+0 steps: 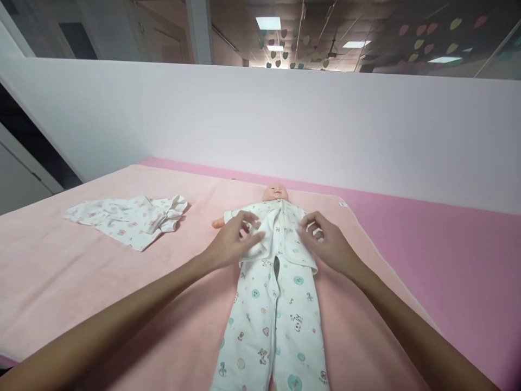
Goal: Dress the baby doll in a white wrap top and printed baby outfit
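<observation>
A baby doll [275, 192] lies on its back, head at the far end. It wears a white printed jacket [293, 250] and matching white trousers [299, 320] with animal prints; a dark gap shows at the crotch. My left hand [236, 239] is over the jacket's left-hand panel, thumb and fingers apart, and that panel's edge looks folded back. Above the other side of the chest, my right hand [325, 241] has loosely bent fingers at the jacket, and I see no cloth between them. One doll hand [218, 223] sticks out of its sleeve at the left.
Another white printed baby garment [130, 217] lies crumpled to the left on the pink blanket [195, 326]. The blanket covers a pink surface [448, 255], visible on the right. A white low wall [260, 119] stands behind, with glass above it.
</observation>
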Demonstrator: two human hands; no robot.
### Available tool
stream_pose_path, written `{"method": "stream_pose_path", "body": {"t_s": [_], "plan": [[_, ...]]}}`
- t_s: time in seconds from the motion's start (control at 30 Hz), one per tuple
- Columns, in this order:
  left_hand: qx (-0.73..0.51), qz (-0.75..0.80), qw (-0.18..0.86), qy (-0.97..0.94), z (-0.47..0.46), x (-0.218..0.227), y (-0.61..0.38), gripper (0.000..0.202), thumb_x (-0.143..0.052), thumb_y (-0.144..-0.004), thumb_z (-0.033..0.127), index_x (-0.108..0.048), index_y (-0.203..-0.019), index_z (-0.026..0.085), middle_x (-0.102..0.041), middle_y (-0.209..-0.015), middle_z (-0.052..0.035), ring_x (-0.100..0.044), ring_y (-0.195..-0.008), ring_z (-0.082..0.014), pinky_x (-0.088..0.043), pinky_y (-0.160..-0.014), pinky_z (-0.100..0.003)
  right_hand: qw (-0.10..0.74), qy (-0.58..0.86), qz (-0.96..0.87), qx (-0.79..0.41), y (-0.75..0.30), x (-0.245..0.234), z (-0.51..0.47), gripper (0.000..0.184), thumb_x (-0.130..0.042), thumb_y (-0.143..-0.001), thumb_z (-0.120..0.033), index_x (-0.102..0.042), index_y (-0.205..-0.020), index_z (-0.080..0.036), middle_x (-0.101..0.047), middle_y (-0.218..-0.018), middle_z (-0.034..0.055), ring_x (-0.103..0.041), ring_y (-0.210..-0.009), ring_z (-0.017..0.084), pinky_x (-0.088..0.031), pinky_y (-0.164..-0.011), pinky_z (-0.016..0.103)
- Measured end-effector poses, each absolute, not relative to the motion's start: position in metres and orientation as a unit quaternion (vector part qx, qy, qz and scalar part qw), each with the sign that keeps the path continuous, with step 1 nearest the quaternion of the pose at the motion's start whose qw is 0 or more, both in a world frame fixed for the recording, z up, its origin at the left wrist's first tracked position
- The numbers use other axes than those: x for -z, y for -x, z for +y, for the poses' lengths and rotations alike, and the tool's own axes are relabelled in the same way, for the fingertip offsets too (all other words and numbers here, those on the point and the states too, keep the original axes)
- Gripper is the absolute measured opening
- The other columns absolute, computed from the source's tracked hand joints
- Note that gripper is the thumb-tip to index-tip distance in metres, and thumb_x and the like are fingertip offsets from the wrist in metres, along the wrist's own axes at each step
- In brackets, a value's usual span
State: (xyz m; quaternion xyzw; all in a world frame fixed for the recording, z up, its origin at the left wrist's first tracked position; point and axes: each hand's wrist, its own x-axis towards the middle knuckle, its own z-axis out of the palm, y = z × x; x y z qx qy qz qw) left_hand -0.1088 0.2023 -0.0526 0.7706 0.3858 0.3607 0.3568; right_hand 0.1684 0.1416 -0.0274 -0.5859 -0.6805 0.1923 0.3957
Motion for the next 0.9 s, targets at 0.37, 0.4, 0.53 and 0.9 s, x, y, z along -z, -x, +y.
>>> {"method": "stream_pose_path", "body": {"t_s": [0.37,0.4,0.53,0.9], "plan": [[-0.377,0.357,0.201,-0.830,0.166,0.064,0.071,0.022,-0.074,-0.089,0.037,-0.065,-0.104,0.023,-0.069,-0.105,-0.0050,-0.059,-0.104,-0.0268,-0.046,-0.096,-0.046,0.291,0.599,-0.746,0.006,-0.138,0.049,0.114,0.021,-0.053,-0.101,-0.030,-0.045,-0.083,-0.024,-0.056,-0.079,0.0006,-0.053,-0.071,0.019,-0.034,-0.061,0.032],[-0.376,0.348,0.185,-0.838,0.164,0.065,0.072,0.026,-0.075,-0.089,0.039,-0.065,-0.107,0.023,-0.069,-0.110,-0.0057,-0.057,-0.108,-0.0282,-0.045,-0.100,-0.047,0.315,0.603,-0.733,-0.004,-0.138,0.047,0.115,0.027,-0.050,-0.104,-0.033,-0.043,-0.080,-0.024,-0.052,-0.075,-0.0007,-0.050,-0.068,0.018,-0.033,-0.061,0.032],[-0.364,0.343,0.114,-0.859,0.159,0.068,0.069,0.036,-0.078,-0.087,0.041,-0.060,-0.112,0.024,-0.068,-0.119,-0.0068,-0.055,-0.112,-0.0308,-0.046,-0.100,-0.050,0.413,0.600,-0.684,-0.039,-0.139,0.040,0.116,0.039,-0.051,-0.106,-0.040,-0.038,-0.073,-0.024,-0.039,-0.064,-0.0043,-0.039,-0.059,0.015,-0.031,-0.059,0.032],[-0.398,0.216,0.137,-0.881,0.162,0.068,0.078,0.018,-0.060,-0.094,0.012,-0.060,-0.107,0.024,-0.074,-0.102,-0.0030,-0.063,-0.100,-0.0229,-0.051,-0.088,-0.038,0.494,0.543,-0.674,-0.083,-0.139,0.055,0.115,0.037,-0.053,-0.109,-0.040,-0.044,-0.076,-0.024,-0.046,-0.068,-0.0034,-0.045,-0.063,0.016,-0.037,-0.062,0.032]]}}
